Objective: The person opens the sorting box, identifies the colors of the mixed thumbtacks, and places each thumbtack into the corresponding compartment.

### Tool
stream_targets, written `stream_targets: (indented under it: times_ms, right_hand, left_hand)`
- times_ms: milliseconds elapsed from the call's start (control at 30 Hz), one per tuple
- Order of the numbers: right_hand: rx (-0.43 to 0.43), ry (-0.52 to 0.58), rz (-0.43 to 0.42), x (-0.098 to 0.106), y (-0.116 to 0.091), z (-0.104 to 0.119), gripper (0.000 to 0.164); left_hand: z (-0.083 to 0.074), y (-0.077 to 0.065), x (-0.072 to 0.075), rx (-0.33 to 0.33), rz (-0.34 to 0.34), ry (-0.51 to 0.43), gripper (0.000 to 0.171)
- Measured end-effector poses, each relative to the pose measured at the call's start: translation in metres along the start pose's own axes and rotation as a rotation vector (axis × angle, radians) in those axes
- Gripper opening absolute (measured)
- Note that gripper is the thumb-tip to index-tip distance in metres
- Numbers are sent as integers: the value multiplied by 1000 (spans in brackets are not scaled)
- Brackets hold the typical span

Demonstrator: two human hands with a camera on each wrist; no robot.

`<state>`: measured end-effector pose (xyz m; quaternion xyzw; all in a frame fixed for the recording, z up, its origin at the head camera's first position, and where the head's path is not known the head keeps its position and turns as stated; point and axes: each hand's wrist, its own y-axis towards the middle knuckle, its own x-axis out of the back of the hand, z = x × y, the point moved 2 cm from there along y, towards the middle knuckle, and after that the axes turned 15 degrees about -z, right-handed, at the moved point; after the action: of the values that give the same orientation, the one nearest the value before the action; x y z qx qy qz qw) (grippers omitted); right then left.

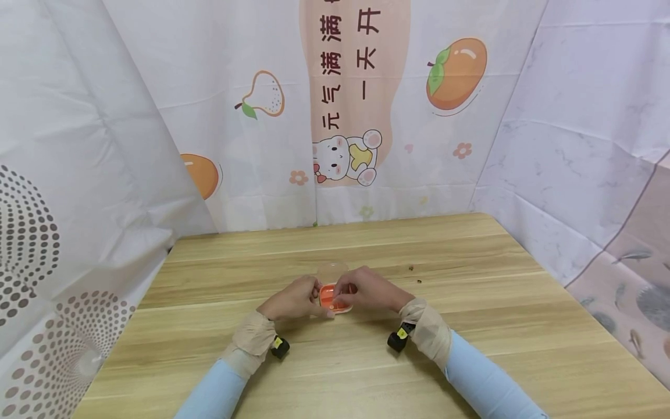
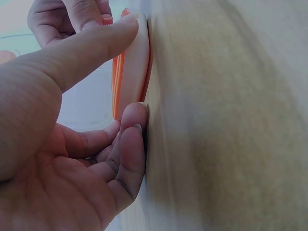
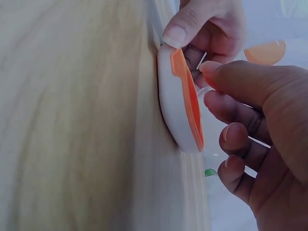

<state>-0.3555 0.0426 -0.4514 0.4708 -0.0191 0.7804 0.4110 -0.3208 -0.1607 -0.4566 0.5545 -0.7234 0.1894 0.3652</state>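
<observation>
A small white box with an orange inside and rim [image 1: 327, 291] sits on the table, its clear lid [image 1: 332, 271] standing behind it. My left hand [image 1: 299, 299] holds the box at its left end; the thumb lies along the white outer wall [image 2: 133, 72] and the other fingers curl by the far side. Over the box's open top, my right hand [image 1: 373, 290] has its thumb and fingers bent together. At those fingertips a small orange-red piece [image 2: 107, 20] shows in the left wrist view; most of it is hidden. The right wrist view shows the box [image 3: 175, 106] from its side.
The wooden table [image 1: 335, 372] extends around both hands. Two small dark marks [image 1: 411, 268] lie to the right of the box. Printed curtains [image 1: 262, 139] hang behind and along both sides. Each wrist carries a small black camera [image 1: 280, 348].
</observation>
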Motion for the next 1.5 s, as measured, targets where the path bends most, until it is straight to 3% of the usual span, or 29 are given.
stream_targets:
  times_ms: [533,933,1500]
  right_hand:
    - [30,-17,-30,10,-1,-14,7]
    - [-27,13,-22,18,-1,-21,5]
    - [-26,-15,-70,27,-3,-34,6]
  left_hand:
    - [0,2,0,10,6,-44,54]
    - [-1,2,0,-2,5,-48,53]
    - [2,1,-1,15,9,-34,54]
